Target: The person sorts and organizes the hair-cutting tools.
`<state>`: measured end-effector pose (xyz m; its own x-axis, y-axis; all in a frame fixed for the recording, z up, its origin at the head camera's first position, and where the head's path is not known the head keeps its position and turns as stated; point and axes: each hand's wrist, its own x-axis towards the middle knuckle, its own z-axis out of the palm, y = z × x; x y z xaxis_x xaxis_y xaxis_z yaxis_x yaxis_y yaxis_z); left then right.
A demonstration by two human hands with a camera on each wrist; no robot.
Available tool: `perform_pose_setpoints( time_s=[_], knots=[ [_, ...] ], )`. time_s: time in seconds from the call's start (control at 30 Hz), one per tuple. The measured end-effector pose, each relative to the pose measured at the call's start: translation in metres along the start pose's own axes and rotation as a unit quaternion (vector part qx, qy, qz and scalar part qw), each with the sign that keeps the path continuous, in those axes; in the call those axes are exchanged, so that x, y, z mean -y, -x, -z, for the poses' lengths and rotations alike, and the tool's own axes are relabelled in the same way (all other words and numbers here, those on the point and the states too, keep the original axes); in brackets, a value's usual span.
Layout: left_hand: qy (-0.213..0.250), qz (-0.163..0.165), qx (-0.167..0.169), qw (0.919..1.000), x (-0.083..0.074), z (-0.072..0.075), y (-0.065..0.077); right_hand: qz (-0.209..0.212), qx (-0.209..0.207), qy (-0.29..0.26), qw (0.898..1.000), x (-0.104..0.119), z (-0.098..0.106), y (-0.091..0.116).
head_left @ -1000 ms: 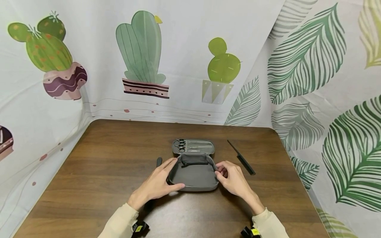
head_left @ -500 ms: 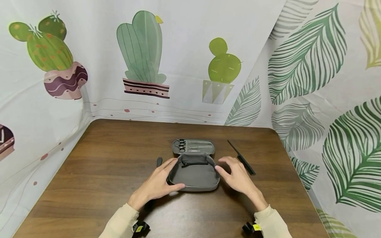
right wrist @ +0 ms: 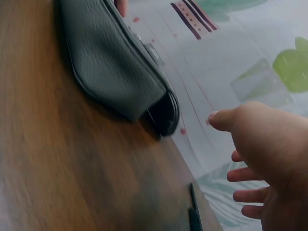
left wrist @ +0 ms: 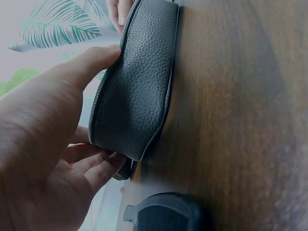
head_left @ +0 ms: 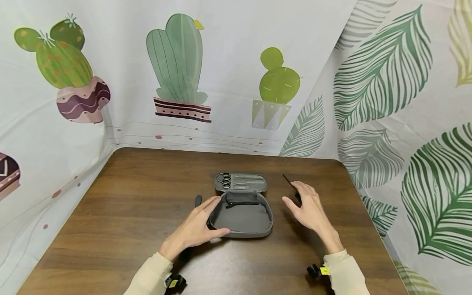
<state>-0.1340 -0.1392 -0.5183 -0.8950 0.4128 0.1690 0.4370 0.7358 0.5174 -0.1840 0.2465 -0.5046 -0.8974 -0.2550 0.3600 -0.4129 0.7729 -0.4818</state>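
A grey zip case (head_left: pixel 241 221) with a grained, leather-like outside lies unfolded on the table. Its far flap (head_left: pixel 248 181) carries scissors (head_left: pixel 226 180) with ring handles. Along the inner back wall of the case runs a thin black item (head_left: pixel 241 203), its kind unclear. My left hand (head_left: pixel 197 225) holds the case's left side, thumb on the front rim and fingers around the far corner. To the right, my right hand (head_left: pixel 307 209) hovers with spread fingers over a black tail comb (head_left: pixel 289 180), covering most of it. The comb (right wrist: pixel 194 211) also shows in the right wrist view.
Left of the case a black rounded end (head_left: pixel 198 200) sticks out from behind the left hand. A black object (left wrist: pixel 166 214) lies near that hand in the left wrist view. The brown wooden table (head_left: pixel 121 196) meets a printed curtain (head_left: pixel 228 82) at the back.
My right hand has let go of the case's right rim and moved right, over the comb, with its fingers opening. The left hand and the case have stayed in place.
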Motion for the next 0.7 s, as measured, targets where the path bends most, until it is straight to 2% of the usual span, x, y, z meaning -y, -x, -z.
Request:
perform_pose_setpoints(
  time_s=[0.47,0.7],
  knots=[
    [0.008,0.008,0.011,0.9999,-0.002,0.002,0.0,-0.067,0.035,0.025,0.997,-0.038,0.013,0.01],
    [0.012,0.006,0.011,0.9998,-0.001,0.002,0.001,-0.091,0.057,0.048,0.993,-0.048,0.014,0.014]
  ],
)
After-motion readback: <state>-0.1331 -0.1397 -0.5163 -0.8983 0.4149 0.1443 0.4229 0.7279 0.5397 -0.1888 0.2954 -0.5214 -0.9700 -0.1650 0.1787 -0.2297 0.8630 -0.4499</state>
